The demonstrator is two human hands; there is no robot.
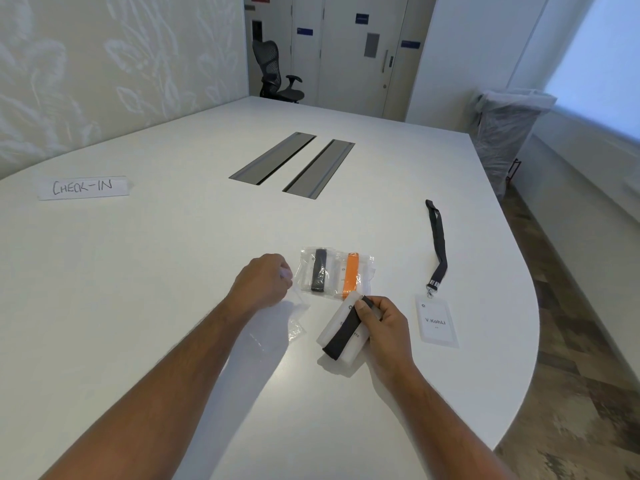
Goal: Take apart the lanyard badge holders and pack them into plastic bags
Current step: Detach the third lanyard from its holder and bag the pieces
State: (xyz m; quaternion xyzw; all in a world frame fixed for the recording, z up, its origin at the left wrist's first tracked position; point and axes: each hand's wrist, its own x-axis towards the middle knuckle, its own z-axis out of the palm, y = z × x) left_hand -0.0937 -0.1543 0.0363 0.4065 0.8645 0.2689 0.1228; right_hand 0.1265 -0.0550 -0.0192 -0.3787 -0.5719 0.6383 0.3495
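White surface (173,271), frame centre: left hand (265,282) pinches empty bag (294,320); right hand (381,323) grips holder (341,336) with folded lanyard (346,330). Risk: limp bag mouth collapses, holder snags.

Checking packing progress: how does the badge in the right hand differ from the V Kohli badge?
The held badge has its black lanyard folded flat along it, gripped by the right hand; the Kohli badge has its lanyard clipped on and stretched out across the table. The held badge is tilted, the Kohli badge lies flat, untouched. Both are frosted card holders, unbagged.
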